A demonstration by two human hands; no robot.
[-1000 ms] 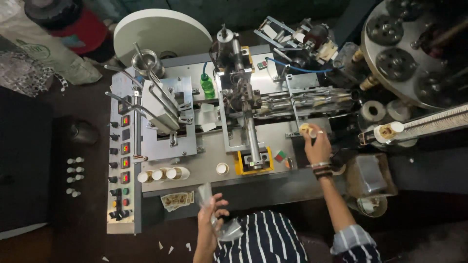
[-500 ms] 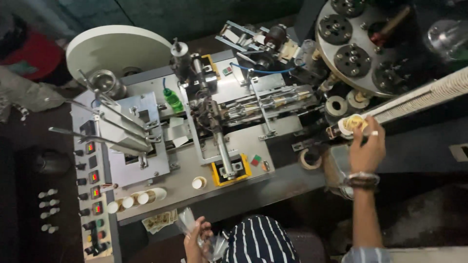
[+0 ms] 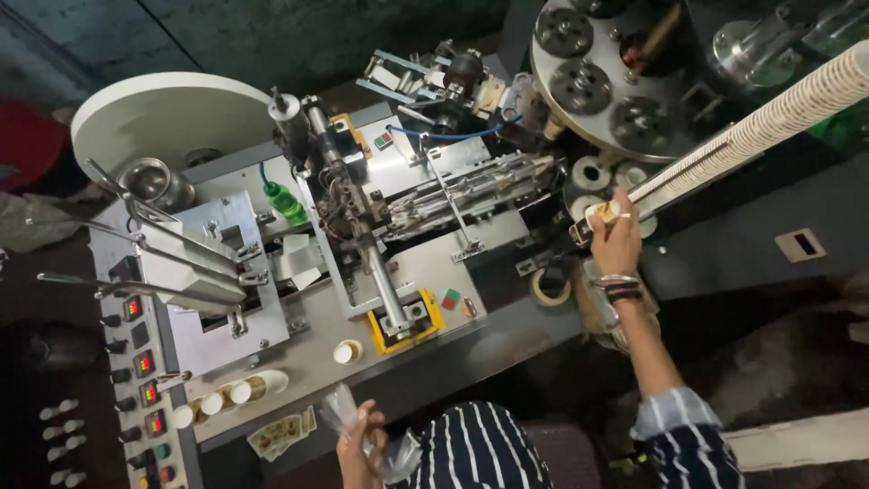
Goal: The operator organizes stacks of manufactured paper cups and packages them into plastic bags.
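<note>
My right hand (image 3: 617, 240) reaches out to the lower end of a long slanted row of stacked white paper cups (image 3: 769, 118) in a metal chute and grips the end cup (image 3: 601, 215). My left hand (image 3: 360, 444) stays close to my body at the bottom edge and holds a crumpled clear plastic bag (image 3: 348, 412). Between the hands lies the grey paper-cup machine (image 3: 425, 272) with its central shaft and yellow-framed block (image 3: 405, 321).
A big white paper roll (image 3: 167, 118) sits at the back left, a round turret with black dies (image 3: 602, 72) at the back right. A control panel with red displays (image 3: 140, 362) runs down the left. Loose cups (image 3: 222, 398), tape roll (image 3: 549, 287), green bottle (image 3: 285, 201).
The view has swung left, so the machine sits further right in the picture. My right hand moved from the machine's middle out to the cup stack's end. My left hand stays low with the bag.
</note>
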